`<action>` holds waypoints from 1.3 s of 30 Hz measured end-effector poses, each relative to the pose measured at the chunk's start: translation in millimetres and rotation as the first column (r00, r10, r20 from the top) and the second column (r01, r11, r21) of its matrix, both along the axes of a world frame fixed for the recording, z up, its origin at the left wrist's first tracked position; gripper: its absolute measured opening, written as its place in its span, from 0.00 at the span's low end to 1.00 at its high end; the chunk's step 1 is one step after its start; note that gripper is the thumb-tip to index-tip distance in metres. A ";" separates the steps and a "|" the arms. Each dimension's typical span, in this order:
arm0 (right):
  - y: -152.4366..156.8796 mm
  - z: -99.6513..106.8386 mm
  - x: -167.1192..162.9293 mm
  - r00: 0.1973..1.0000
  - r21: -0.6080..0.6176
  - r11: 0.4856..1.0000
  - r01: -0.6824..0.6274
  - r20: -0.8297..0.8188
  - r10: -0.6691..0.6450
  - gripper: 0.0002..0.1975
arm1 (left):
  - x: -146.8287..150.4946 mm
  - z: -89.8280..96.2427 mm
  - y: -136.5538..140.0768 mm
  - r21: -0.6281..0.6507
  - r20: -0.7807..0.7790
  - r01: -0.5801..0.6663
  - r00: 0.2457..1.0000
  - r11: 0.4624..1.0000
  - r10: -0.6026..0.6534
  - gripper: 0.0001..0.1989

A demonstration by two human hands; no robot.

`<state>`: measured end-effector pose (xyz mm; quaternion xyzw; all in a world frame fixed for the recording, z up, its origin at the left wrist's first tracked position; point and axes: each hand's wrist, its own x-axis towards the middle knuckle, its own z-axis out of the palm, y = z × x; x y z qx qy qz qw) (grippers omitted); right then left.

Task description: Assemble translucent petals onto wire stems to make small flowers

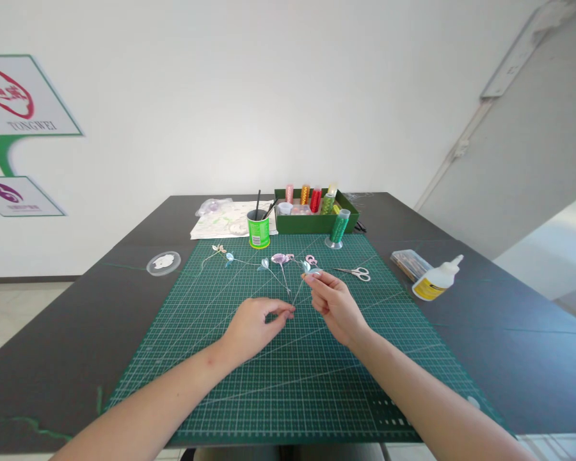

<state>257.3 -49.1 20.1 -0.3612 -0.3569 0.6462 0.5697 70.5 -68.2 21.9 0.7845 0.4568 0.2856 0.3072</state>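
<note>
Between thumb and fingers, my right hand pinches a small pale-blue petal piece near its top. A thin wire stem runs down from it to my left hand, whose thumb and fingertips are closed on the lower end. Just beyond my hands, a purple petal piece on a stem and a light-blue petal piece lie on the green cutting mat. Farther left are another blue petal piece and a beige one. White-handled scissors rest to the right.
A green can with dark sticks stands behind the mat's items. A green box holds several thread spools; a teal spool stands before it. A glue bottle and clear case lie right, a white dish left.
</note>
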 end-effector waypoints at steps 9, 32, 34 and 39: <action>0.6 -0.2 1.3 1.000 0.000 1.000 -0.004 -0.009 0.004 0.14 | 0.5 -2.7 3.5 -0.257 0.278 0.083 0.960 0.963 -0.009 0.11; -2.0 3.8 0.2 0.998 -0.021 0.999 -0.038 -0.040 0.038 0.14 | -0.2 -3.8 4.5 -0.560 0.589 0.300 0.800 0.772 0.116 0.07; -2.2 4.3 0.3 0.999 -0.019 0.999 -0.034 -0.039 0.033 0.14 | -0.6 -2.7 4.6 -0.569 0.595 0.310 0.794 0.762 0.122 0.08; -2.1 3.9 0.8 0.999 -0.003 1.000 -0.023 -0.042 0.023 0.13 | -0.6 -0.7 4.5 -0.587 0.613 0.338 0.779 0.735 0.132 0.10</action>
